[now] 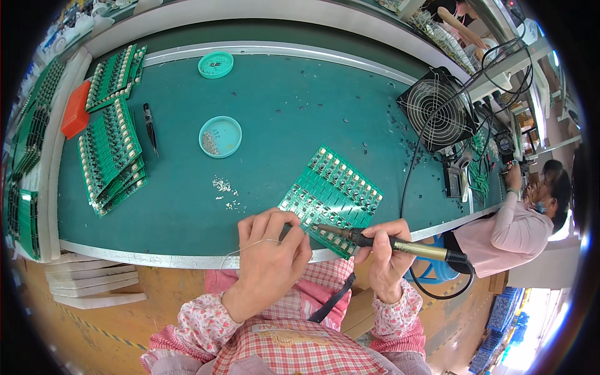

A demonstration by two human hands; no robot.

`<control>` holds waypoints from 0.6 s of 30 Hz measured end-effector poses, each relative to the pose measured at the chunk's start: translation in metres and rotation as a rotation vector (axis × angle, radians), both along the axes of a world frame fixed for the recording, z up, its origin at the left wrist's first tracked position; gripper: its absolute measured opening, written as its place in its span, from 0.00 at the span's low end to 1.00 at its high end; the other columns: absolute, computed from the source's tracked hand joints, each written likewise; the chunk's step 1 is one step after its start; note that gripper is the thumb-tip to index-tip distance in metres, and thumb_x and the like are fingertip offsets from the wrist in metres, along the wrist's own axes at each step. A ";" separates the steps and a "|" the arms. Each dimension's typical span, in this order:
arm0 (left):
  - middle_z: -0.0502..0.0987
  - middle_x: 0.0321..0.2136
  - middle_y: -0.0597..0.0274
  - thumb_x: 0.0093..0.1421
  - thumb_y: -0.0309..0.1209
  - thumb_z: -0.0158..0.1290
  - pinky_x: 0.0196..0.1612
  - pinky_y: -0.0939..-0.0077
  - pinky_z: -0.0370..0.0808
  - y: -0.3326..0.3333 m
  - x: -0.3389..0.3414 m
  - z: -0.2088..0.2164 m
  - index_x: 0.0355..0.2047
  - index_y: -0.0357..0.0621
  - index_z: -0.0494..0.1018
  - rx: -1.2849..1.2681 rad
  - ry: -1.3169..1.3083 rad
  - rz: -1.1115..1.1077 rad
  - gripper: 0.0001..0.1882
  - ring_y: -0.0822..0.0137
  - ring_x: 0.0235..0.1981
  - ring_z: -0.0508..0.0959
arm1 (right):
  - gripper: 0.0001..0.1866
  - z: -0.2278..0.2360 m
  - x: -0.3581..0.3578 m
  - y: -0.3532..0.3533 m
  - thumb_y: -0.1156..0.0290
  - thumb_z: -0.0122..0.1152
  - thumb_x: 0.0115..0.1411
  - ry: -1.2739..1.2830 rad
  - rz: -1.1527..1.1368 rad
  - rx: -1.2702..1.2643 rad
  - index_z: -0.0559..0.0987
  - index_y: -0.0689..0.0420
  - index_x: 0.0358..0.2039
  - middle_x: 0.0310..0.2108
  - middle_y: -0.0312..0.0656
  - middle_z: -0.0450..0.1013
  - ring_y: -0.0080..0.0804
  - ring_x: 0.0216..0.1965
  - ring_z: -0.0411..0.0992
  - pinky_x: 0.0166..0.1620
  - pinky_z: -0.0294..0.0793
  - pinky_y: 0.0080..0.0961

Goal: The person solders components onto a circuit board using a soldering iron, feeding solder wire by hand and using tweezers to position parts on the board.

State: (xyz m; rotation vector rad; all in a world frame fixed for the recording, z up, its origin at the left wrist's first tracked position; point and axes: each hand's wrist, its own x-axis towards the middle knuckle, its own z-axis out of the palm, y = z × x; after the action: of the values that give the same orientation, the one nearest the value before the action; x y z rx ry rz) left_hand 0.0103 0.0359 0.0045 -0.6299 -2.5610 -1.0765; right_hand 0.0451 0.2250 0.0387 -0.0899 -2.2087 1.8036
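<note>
So we've got the green circuit board panel (340, 190) flat on the table (269, 106), turned at an angle with its lowest corner by the front edge, probably so the near row is easy to reach. It sits right in front of our hands: the left hand (272, 250) is at its lower-left edge, the right hand (389, 250) just off its lower-right side. Our right is wrapped around the soldering iron (406, 247) by the handle, kinda pen-style, which we'd guess is for fine aim; the tip is over the near row, though we can't tell if it's touching. Our left is curled with a thin wire (262, 240) running across it, seemingly pinched in the fingers to keep its end near the tip, but the grip itself is hidden. The board stacks (112, 153), tweezers (150, 128) and lower round dish (240, 136) are farther out, likely to leave elbow room.
</note>
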 end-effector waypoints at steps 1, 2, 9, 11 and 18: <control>0.74 0.37 0.63 0.50 0.25 0.61 0.46 0.61 0.63 0.000 0.000 0.000 0.22 0.43 0.71 -0.001 -0.002 0.001 0.08 0.58 0.44 0.74 | 0.07 0.000 0.000 -0.002 0.72 0.55 0.67 0.001 0.007 0.026 0.73 0.63 0.34 0.26 0.42 0.78 0.22 0.19 0.76 0.22 0.73 0.18; 0.74 0.37 0.63 0.49 0.25 0.61 0.46 0.60 0.63 0.001 0.000 0.000 0.21 0.43 0.71 -0.009 0.003 0.006 0.08 0.58 0.44 0.74 | 0.07 -0.002 0.000 -0.001 0.72 0.55 0.67 -0.002 0.008 0.025 0.73 0.63 0.34 0.26 0.42 0.78 0.22 0.19 0.76 0.22 0.73 0.18; 0.74 0.38 0.63 0.49 0.24 0.62 0.46 0.60 0.63 0.002 0.000 -0.002 0.21 0.43 0.71 -0.033 0.011 0.020 0.09 0.58 0.44 0.74 | 0.06 -0.005 0.001 -0.003 0.80 0.64 0.54 0.304 0.157 0.470 0.79 0.59 0.33 0.19 0.38 0.76 0.26 0.15 0.71 0.19 0.68 0.24; 0.74 0.38 0.63 0.49 0.24 0.62 0.46 0.60 0.63 0.003 -0.001 -0.001 0.21 0.43 0.70 -0.030 0.011 0.018 0.09 0.57 0.44 0.74 | 0.08 -0.008 0.001 -0.002 0.80 0.67 0.51 0.428 0.214 0.574 0.80 0.59 0.33 0.18 0.37 0.74 0.26 0.15 0.69 0.18 0.67 0.23; 0.75 0.38 0.63 0.50 0.24 0.61 0.46 0.62 0.64 -0.002 -0.001 -0.003 0.23 0.43 0.71 0.011 0.012 -0.023 0.07 0.58 0.43 0.75 | 0.14 -0.016 0.008 -0.005 0.68 0.70 0.48 0.709 0.378 0.898 0.80 0.58 0.34 0.14 0.28 0.60 0.22 0.16 0.65 0.20 0.65 0.17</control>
State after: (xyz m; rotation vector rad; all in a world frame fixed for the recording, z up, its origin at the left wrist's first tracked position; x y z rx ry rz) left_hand 0.0095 0.0340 0.0017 -0.6622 -2.5419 -1.0904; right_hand 0.0530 0.2203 0.0225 1.0207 -2.2921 0.6118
